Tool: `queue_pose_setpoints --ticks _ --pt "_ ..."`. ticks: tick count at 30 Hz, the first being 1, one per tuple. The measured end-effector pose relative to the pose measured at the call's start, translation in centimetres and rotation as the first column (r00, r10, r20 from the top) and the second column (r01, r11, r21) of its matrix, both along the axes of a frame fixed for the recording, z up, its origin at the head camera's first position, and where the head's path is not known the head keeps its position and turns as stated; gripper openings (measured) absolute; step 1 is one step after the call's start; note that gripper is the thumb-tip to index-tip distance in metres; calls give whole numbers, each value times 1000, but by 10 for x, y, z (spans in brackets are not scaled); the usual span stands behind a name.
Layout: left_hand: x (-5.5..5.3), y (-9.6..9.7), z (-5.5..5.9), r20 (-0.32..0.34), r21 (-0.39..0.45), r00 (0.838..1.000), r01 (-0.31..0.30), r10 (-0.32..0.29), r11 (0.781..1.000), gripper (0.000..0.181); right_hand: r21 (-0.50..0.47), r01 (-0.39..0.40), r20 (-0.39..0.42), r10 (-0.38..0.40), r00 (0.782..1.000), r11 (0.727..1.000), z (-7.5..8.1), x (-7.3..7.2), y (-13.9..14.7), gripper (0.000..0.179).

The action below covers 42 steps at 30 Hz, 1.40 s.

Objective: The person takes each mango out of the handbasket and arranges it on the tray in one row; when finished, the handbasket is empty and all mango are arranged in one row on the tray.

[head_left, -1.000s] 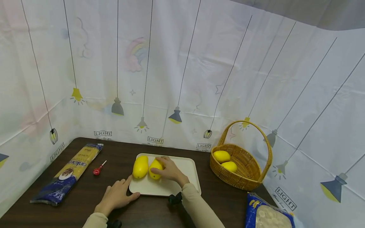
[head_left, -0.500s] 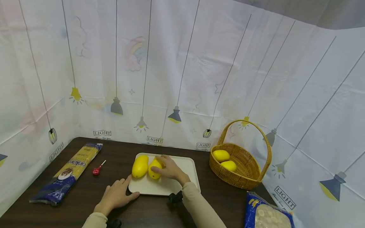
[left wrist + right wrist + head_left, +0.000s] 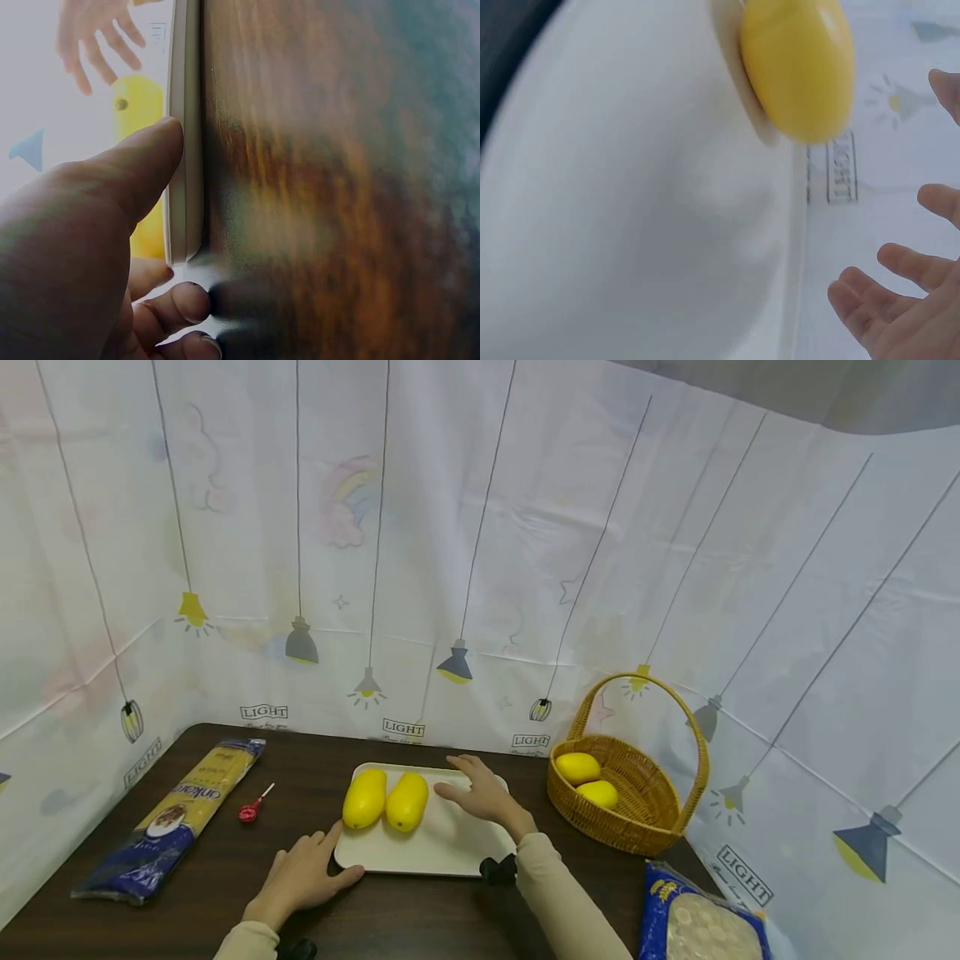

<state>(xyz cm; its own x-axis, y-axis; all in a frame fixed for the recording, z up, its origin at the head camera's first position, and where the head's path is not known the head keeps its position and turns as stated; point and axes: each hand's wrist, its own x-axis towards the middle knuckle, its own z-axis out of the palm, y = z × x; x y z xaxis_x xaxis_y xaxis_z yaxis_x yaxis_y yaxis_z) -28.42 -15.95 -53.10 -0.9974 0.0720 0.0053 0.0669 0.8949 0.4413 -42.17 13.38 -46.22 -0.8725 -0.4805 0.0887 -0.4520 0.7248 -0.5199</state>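
Note:
Two smooth yellow mangoes lie side by side at the left of a cream tray (image 3: 450, 852), the left mango (image 3: 364, 799) and the right mango (image 3: 407, 802). My left hand (image 3: 303, 872) rests at the tray's near left corner. Its thumb (image 3: 154, 154) lies straight along the near rim, while the other fingers are at the left side, some partly hidden. Over the right part of the tray, my right hand (image 3: 486, 793) hovers with spread fingers and nothing held, a little right of the right mango (image 3: 799, 71).
A wicker basket (image 3: 622, 835) with two more yellow mangoes (image 3: 577, 768) stands at the right. A blue bag (image 3: 705, 914) is at the near right. On the left lie a long pasta packet (image 3: 172, 818) and a red lollipop (image 3: 249, 812). A printed curtain (image 3: 450, 568) backs the table.
My right hand has let go of the right mango and moved right, away from it. That mango stays on the tray. The left hand has held its place at the corner.

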Motion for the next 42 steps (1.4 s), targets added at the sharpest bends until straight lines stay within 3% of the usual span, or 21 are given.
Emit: queue_pose_setpoints --ticks 18,25,32,42 --pt "0 -1 2 27 7 1000 4 -5 1000 97 -27 155 -69 -156 985 988 29 -7 71 76" --pt "-1 -1 1 30 3 1000 5 -5 1000 98 -92 207 -83 -214 973 974 31 -6 92 75" --pt "0 0 3 43 12 999 3 -3 1000 99 -174 247 -28 -256 966 953 29 -8 114 77" --pt "1 1 5 45 23 999 9 -10 1000 98 -184 320 -59 -335 940 930 30 -7 140 74"
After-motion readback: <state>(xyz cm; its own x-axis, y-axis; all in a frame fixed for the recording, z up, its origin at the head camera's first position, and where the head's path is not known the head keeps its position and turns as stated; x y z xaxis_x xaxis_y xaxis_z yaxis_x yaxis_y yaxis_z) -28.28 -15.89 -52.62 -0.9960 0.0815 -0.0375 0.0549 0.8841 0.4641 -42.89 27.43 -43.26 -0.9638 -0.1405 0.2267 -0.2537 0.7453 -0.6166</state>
